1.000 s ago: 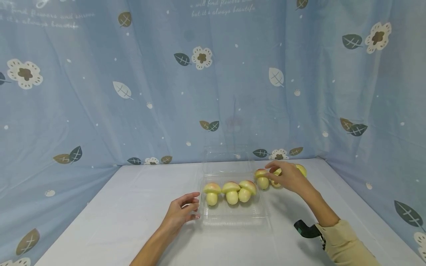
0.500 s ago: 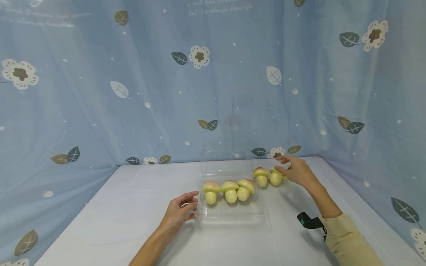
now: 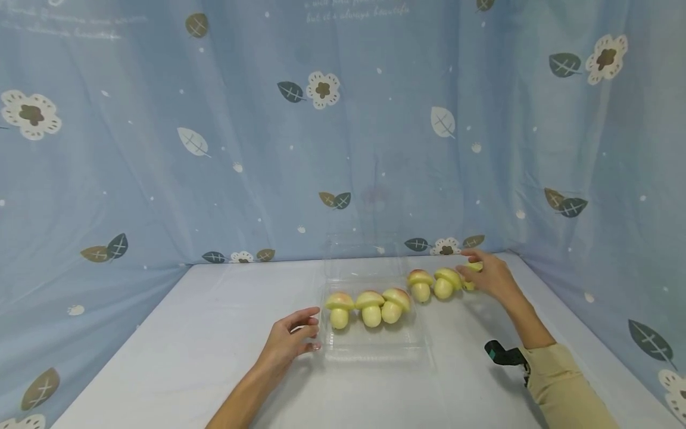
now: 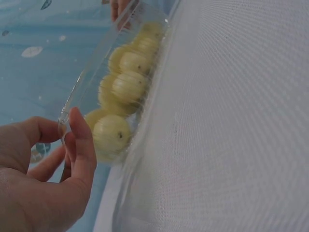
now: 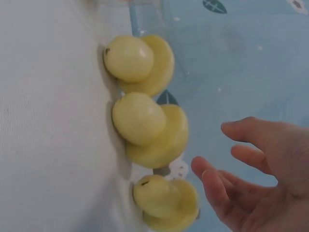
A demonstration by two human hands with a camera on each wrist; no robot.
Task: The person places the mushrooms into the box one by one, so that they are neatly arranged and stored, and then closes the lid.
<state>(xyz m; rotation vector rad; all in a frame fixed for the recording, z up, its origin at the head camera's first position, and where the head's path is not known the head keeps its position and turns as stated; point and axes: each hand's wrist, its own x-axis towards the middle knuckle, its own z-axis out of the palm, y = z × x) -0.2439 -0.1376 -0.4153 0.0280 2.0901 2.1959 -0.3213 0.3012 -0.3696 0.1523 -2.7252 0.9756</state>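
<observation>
With the right hand (image 3: 489,274) spread beside the rightmost toy mushroom (image 5: 166,203) near the worktop's (image 3: 214,339) far right corner and the left hand (image 3: 288,341) pinching the clear container (image 3: 370,344) by its rim, grip the cap's sides lightly, expecting a light, firm, slightly slippery body.

A blue curtain (image 3: 257,119) is hanging at far, left and right sides — flowers (image 3: 323,90), leaves (image 3: 442,122) (and pale lettering (image 3: 358,14)) are dotting it — while a white table (image 3: 214,322) is spreading nearer.
</observation>
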